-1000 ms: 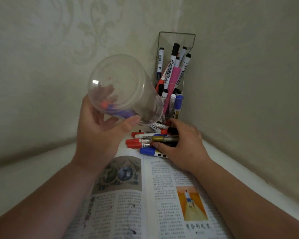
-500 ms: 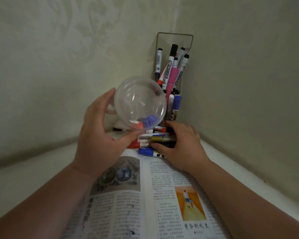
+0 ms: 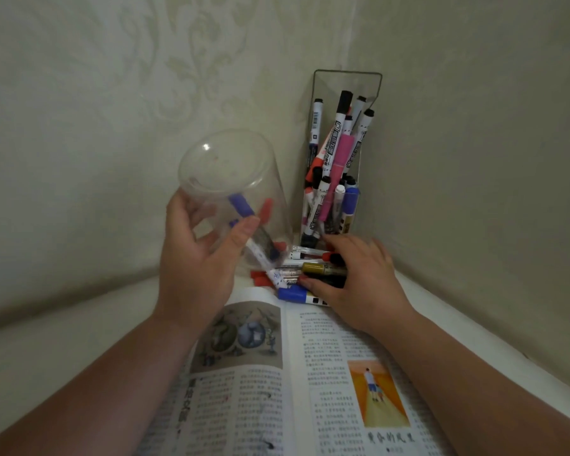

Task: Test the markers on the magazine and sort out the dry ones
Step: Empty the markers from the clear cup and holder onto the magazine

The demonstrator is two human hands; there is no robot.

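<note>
**Markers (image 3: 313,269) heaped past the magazine's (image 3: 313,357) far edge**

We grip the tipped clear cup (image 3: 224,172) in our left hand (image 3: 195,268), a few markers inside. Our right hand (image 3: 362,281) lies spread over the loose pile on the worktop (image 3: 79,340). They look light, stiff, slick and apt to roll, so pinch one mid-barrel.

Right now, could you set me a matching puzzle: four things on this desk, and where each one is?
Things:
1. clear cup
2. gold marker
3. pink marker
4. magazine

Places:
A. standing in the corner holder
B. lying open nearest the person
C. gripped by the left hand
D. in the loose pile by the right hand

Pairs: 1-C, 2-D, 3-A, 4-B
</note>
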